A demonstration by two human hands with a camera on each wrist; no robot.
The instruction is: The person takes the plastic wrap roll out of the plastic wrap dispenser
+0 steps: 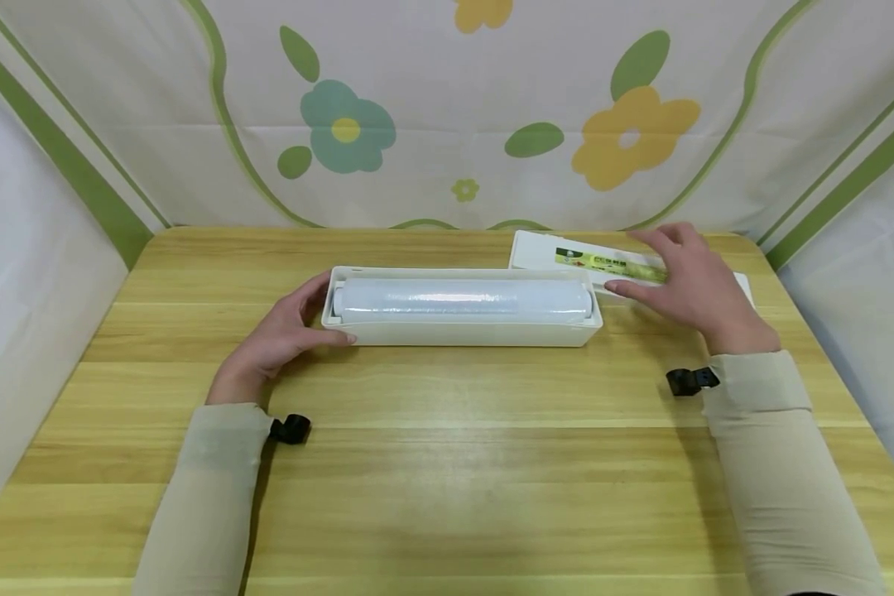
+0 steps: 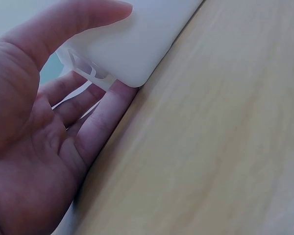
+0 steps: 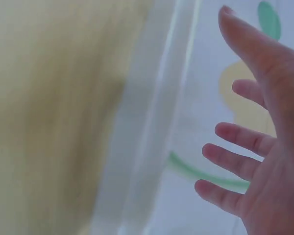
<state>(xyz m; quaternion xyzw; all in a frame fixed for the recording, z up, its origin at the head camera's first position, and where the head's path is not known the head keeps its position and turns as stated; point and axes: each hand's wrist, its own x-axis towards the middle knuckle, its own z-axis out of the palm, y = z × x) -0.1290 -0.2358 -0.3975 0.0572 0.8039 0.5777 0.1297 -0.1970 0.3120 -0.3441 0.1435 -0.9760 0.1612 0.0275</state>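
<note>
A long white cling film box [image 1: 469, 334] lies across the table with its top uncovered, and a wrapped roll of cling film [image 1: 462, 300] sits inside it. My left hand [image 1: 286, 331] grips the box's left end, the thumb on the front wall and the fingers round the end and behind. The left wrist view shows that hand [image 2: 49, 132] with its fingers at the bottom corner of the box [image 2: 132, 44]. Behind the box, to the right, rests the white lid [image 1: 534, 251] with a yellow-green label. My right hand [image 1: 689, 285] hovers over the lid, thumb and fingers spread with nothing between them.
The wooden table [image 1: 447, 480] extends in front of the box. A white curtain [image 1: 447, 99] printed with flowers hangs along the back edge, and white cloth stands at both sides. Small black cameras [image 1: 292, 429] are strapped to both wrists.
</note>
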